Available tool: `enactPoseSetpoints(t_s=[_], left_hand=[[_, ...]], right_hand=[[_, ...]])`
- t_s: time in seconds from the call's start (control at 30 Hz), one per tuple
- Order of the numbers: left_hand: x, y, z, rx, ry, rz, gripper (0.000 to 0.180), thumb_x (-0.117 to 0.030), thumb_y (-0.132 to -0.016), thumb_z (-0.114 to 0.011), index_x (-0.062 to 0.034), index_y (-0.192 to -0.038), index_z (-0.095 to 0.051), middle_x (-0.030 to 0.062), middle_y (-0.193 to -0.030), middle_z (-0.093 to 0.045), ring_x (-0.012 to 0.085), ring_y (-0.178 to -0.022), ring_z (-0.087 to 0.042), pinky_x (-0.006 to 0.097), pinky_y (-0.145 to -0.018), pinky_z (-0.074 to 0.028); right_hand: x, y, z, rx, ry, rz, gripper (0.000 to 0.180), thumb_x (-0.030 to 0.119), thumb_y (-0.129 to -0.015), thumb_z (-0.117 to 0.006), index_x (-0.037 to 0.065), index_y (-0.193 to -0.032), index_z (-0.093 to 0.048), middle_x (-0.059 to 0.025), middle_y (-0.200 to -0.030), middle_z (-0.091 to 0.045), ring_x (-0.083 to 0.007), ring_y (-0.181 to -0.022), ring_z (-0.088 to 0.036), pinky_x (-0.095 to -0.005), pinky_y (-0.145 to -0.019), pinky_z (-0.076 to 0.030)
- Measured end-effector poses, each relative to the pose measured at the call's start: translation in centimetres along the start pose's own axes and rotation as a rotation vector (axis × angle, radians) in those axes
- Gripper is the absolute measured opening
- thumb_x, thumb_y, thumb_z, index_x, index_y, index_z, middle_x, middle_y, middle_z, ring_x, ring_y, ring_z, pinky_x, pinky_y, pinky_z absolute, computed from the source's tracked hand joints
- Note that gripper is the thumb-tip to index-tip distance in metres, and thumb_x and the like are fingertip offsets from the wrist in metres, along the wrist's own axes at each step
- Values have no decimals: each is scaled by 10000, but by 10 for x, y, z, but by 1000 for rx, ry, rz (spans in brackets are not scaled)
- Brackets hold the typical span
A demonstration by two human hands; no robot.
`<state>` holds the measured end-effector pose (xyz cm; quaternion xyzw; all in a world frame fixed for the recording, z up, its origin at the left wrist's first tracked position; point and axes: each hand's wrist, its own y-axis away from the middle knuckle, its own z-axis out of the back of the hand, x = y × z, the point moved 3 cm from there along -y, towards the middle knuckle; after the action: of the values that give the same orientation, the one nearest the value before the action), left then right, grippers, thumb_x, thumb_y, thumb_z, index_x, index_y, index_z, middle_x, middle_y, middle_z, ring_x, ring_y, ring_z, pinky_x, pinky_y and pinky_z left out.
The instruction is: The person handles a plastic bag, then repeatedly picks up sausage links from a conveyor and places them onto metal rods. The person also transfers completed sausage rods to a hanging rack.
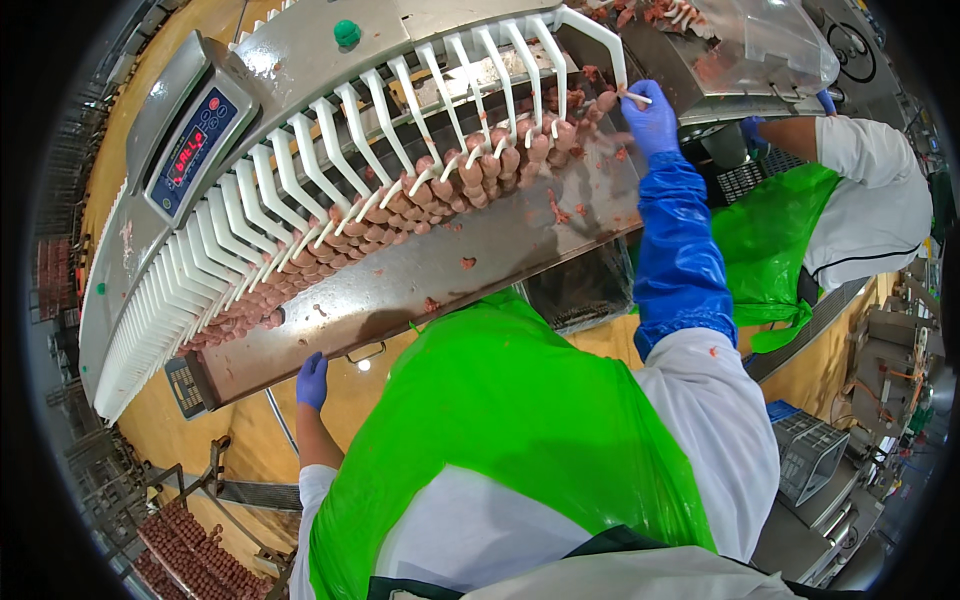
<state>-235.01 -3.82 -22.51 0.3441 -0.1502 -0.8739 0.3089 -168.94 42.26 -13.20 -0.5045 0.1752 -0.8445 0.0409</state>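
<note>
My right hand (652, 120), in a purple-blue glove and a blue plastic sleeve, reaches far forward. Its fingers are closed on the tip of the last white hook (603, 38) at the right end of a curved row. Linked sausages (395, 210) hang in loops from the other hooks, over a long metal tray (460, 270). Meat scraps (560, 208) lie in the tray's right part and a few more are scattered along it. Low on the left, my left hand (312, 382), gloved too, is beside the tray's near rim with its fingers loosely stretched, holding nothing visible.
A scale display (190, 150) and a green knob (347, 33) sit on the metal machine body. At right, a co-worker in a green apron (775, 240) works beside a clear bin (770, 45). A grey crate (810, 455) stands lower right; racked sausages (190, 550) hang lower left.
</note>
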Motion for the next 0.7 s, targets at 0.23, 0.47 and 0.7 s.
enactPoseSetpoints(t_s=[0.23, 0.47, 0.7], left_hand=[[-248, 12, -19, 339, 218, -473, 441, -231, -910, -599, -6, -1286, -537, 137, -1281, -578, 223, -1192, -533, 349, -1018, -404], [-482, 52, -89, 224, 301, -1312, 506, -264, -868, -661, -27, -1294, -524, 155, -1260, -572, 243, -1196, -528, 351, -1006, -404], [-508, -17, -167, 875, 292, -900, 272, -205, -893, -620, 2, -1069, -603, 88, -930, -647, 187, -825, -631, 326, -755, -501]], right_hand=[[82, 3, 62, 451, -15, 112, 121, 108, -796, -627, 81, -879, -544, 18, -705, -466, -58, -673, -462, -241, -616, -436], [220, 43, 33, 906, -139, 287, 161, 120, -773, -630, 42, -898, -564, -34, -849, -564, -112, -824, -514, -294, -751, -454], [241, 53, 39, 793, 26, 302, 223, 163, -794, -602, 61, -992, -595, -72, -786, -579, -171, -748, -563, -329, -716, -475]])
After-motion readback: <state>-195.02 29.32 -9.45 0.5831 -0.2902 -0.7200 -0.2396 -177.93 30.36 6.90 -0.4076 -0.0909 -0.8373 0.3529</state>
